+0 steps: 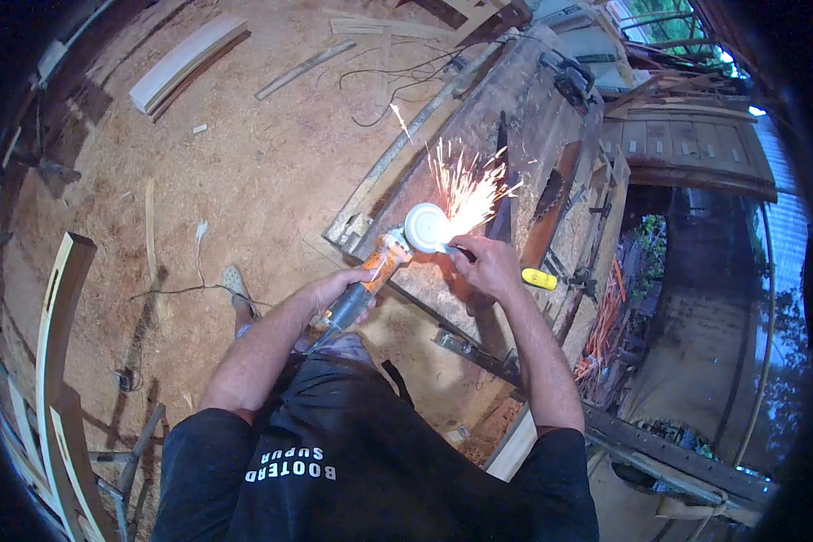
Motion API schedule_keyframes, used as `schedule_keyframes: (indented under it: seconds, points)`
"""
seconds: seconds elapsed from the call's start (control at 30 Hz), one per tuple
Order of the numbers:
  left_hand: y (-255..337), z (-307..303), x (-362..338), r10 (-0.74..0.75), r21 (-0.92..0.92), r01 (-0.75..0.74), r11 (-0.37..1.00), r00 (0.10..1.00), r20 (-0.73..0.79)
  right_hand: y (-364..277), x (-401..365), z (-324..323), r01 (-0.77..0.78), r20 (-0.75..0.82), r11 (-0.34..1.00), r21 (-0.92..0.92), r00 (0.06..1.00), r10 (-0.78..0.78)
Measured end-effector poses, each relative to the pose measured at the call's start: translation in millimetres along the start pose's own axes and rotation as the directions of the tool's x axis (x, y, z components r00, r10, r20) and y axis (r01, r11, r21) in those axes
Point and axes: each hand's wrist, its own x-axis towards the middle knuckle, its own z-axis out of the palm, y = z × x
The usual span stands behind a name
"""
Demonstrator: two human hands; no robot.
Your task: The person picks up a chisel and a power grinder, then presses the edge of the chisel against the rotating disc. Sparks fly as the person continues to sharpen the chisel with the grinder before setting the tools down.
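Note:
My left hand [345, 287] is wrapped round the body of an orange and grey angle grinder [381, 265], below its pale round disc [426, 227]. A narrow metal blade [457, 252] is pinched in my right hand [490, 268], its tip against the disc's lower right edge. Bright sparks [472, 188] fly from there up over the workbench [443, 294]. Just past my right wrist shows a yellow handle-like piece [539, 278], roughly in line with the blade. My wrist hides whether the two are joined.
A dark power tool [566, 79] stands at the bench's far end. Curved timber pieces lie on the sawdust-covered floor [271, 172], with a wooden beam [59, 307] at left. Black cables [397, 77] trail on the ground. A foot in a light shoe [235, 282] shows beside the bench.

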Motion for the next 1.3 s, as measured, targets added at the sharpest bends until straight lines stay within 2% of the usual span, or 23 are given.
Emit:
schedule_keyframes:
  seconds: [0.17,0.57,0.73,0.97,1.07,1.3]
  points:
    - [-1,-5,5,-0.005,-0.015,0.006,1.000,0.999,0.043,-4,0,-3,-0.007,0.008,1.000,-0.011,1.000,0.007]
    - [3,6,-6,0.030,0.003,-0.030,1.000,0.999,-0.019,4,0,2,0.005,-0.010,1.000,0.008,1.000,-0.005]
    - [4,4,-5,0.013,-0.008,-0.013,1.000,1.000,0.002,3,1,1,-0.021,0.029,1.000,-0.007,0.999,0.021]
    - [4,3,-4,-0.005,-0.014,0.005,1.000,1.000,0.015,7,1,5,0.006,0.000,1.000,-0.004,1.000,-0.006]
    - [8,11,-11,-0.033,0.020,0.034,0.999,0.998,-0.061,8,1,5,0.014,0.006,1.000,-0.011,1.000,-0.014]
    - [3,1,0,0.010,0.007,-0.010,1.000,1.000,0.006,7,1,4,0.040,-0.005,0.999,0.011,0.999,-0.040]
